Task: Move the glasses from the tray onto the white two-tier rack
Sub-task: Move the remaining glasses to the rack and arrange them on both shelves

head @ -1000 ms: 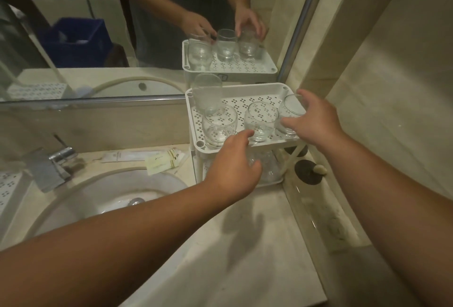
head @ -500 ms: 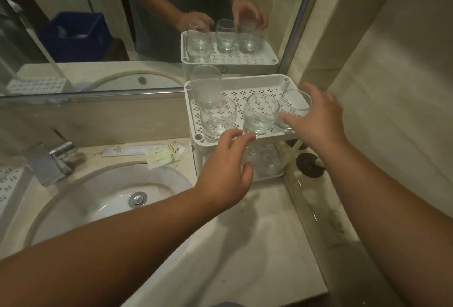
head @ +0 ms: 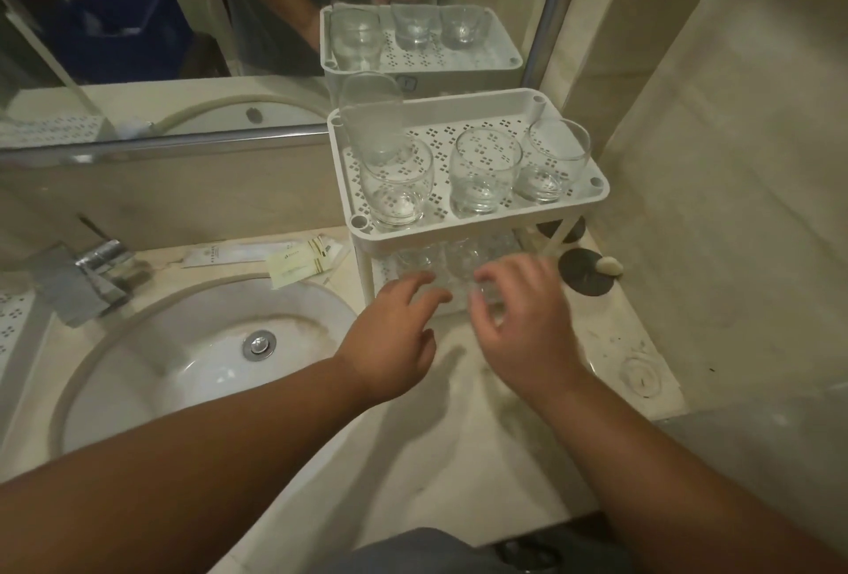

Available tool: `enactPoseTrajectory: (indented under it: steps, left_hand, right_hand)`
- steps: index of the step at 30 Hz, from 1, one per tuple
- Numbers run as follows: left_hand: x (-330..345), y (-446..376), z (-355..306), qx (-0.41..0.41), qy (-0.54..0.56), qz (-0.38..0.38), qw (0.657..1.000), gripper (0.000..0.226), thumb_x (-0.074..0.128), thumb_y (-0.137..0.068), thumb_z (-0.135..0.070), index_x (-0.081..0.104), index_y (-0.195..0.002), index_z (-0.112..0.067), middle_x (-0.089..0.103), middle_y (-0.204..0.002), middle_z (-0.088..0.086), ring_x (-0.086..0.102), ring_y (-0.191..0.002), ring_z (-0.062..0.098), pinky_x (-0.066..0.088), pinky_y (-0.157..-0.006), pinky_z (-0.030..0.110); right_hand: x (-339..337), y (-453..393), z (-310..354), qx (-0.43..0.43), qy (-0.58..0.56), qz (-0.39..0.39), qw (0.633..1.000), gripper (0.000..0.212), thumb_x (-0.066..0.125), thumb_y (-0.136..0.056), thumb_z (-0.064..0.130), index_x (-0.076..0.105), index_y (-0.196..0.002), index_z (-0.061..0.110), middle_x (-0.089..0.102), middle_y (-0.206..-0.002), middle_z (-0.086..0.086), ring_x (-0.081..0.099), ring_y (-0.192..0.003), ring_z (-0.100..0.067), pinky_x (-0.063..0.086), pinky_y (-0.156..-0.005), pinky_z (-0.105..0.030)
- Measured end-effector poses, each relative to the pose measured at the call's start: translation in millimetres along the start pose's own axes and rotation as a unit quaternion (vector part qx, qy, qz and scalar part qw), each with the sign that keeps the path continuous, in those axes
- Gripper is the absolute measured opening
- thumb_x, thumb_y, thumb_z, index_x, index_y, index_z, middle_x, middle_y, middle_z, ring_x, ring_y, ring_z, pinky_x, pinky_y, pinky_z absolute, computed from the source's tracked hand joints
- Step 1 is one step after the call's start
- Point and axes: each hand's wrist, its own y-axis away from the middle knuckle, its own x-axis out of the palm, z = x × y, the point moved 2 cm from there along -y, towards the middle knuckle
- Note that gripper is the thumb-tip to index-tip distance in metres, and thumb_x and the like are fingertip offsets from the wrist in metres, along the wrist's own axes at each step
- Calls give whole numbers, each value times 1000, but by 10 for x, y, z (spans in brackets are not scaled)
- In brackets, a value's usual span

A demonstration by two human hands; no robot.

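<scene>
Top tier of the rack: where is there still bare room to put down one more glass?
The back strip of the top tier is bare, behind the middle glass and right glass, right of the tall glass. The front row is crowded: those two and the left glass fill it.

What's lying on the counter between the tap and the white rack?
In the head view, two flat paper sachets lie there: a long white sachet and a pale yellow sachet, behind the sink, between the tap and the white rack.
</scene>
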Motion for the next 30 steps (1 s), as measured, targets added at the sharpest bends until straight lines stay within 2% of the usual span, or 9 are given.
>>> enactPoseTrajectory:
  steps: [4, 8, 11, 14, 18, 20, 23, 27, 30]
  left_hand:
    - [145, -56, 116, -103, 69, 34, 992, 55, 58, -87, -12, 49, -140, -21, 45, -144, 8, 50, -128, 25, 45, -104, 34]
    - [197, -135, 233, -266, 138, 69, 952, 60, 56, -89, -19, 41, -147, -23, 42, -146, 8, 59, -115, 22, 39, -90, 20]
    - [198, -171, 279, -287, 140, 74, 945, 61, 56, -90, -21, 40, -148, -23, 41, -149, 8, 60, -114, 23, 37, -88, 20]
    - [194, -185, 304, -305, 152, 75, 937, 61, 58, -90, -22, 40, -148, -23, 44, -149, 7, 56, -119, 18, 36, -90, 20]
    - [212, -216, 335, -356, 227, 62, 904, 58, 59, -91, -24, 43, -146, -25, 54, -135, 1, 60, -83, 4, 54, -80, 29]
    - [222, -220, 355, -385, 275, 56, 879, 57, 59, -91, -24, 43, -146, -26, 57, -126, -2, 63, -87, 7, 56, -75, 28]
    - [233, -220, 379, -413, 320, 64, 850, 55, 59, -91, -24, 45, -144, -26, 53, -136, 7, 65, -107, 25, 53, -78, 31]
    - [242, -219, 401, -417, 352, 73, 834, 48, 59, -90, -21, 50, -137, -28, 58, -124, 4, 65, -85, 19, 50, -70, 29]
    - [247, -245, 438, -424, 365, 65, 826, 44, 58, -91, -20, 52, -133, -29, 61, -113, 1, 64, -83, 18, 50, -70, 28]
  right_hand:
    - [355, 189, -49, 44, 24, 191, 980, 25, 66, -81, 15, 66, -106, 11, 61, -103, -4, 54, -97, -28, 48, -83, -42]
    - [582, -30, -163, 86, 89, 310, 943, 42, 59, -88, 18, 58, -130, 12, 53, -134, -7, 54, -115, -29, 47, -91, -35]
    - [774, -256, -301, 120, 143, 377, 907, 53, 58, -91, 17, 45, -142, 14, 28, -158, -7, 47, -130, -30, 46, -101, -37]
    - [967, -433, -424, 146, 202, 455, 855, 60, 59, -91, 14, 37, -146, 16, 14, -162, -4, 38, -136, -29, 43, -104, -40]
    - [1143, -531, -542, 153, 228, 478, 834, 55, 56, -91, 15, 40, -144, 19, 26, -153, -3, 33, -135, -28, 42, -105, -44]
    - [1194, -527, -591, 159, 230, 478, 833, 50, 53, -92, 16, 43, -141, 19, 34, -145, -5, 36, -132, -28, 43, -103, -45]
    - [1261, -509, -623, 167, 232, 471, 835, 47, 55, -91, 14, 47, -137, 17, 39, -135, -6, 41, -126, -28, 46, -99, -43]
    - [1354, -439, -622, 164, 230, 475, 833, 48, 57, -91, 16, 45, -137, 17, 33, -137, -9, 42, -124, -30, 45, -100, -42]
    - [1402, -357, -625, 156, 222, 482, 833, 49, 60, -91, 17, 46, -138, 17, 31, -142, -10, 44, -123, -31, 45, -99, -40]
